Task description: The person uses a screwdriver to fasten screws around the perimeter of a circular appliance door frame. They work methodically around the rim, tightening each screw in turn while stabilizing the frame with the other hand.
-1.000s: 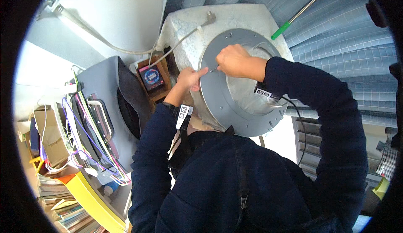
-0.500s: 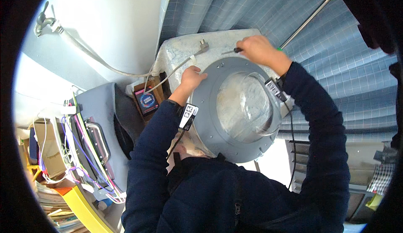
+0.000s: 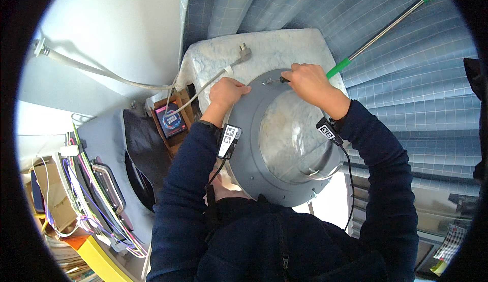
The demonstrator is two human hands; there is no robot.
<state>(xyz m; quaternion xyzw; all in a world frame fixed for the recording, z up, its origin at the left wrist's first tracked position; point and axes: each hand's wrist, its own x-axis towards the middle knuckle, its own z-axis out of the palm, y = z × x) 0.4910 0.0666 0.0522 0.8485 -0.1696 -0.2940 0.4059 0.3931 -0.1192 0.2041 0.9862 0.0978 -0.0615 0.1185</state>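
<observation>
A round grey washing machine door with a clear bulging glass leans against my front. My left hand is closed on its upper left rim, the thumb lying on the grey face. In my right hand is a screwdriver with a dark handle, gripped above the glass. Its tip points left at a small metal fitting near the top of the ring; whether it touches is too small to tell. Straps with marked tags circle both wrists.
Behind the door stands a boxy form under a pale marbled cover, with a grey plug and cord on top. A green and silver pole leans against the blue curtain. At left are a cardboard box and hangers.
My right hand has brought the screwdriver down and slightly left, from above the rim onto the grey ring by the metal fitting. My left hand keeps its hold. The view has shifted a little.
</observation>
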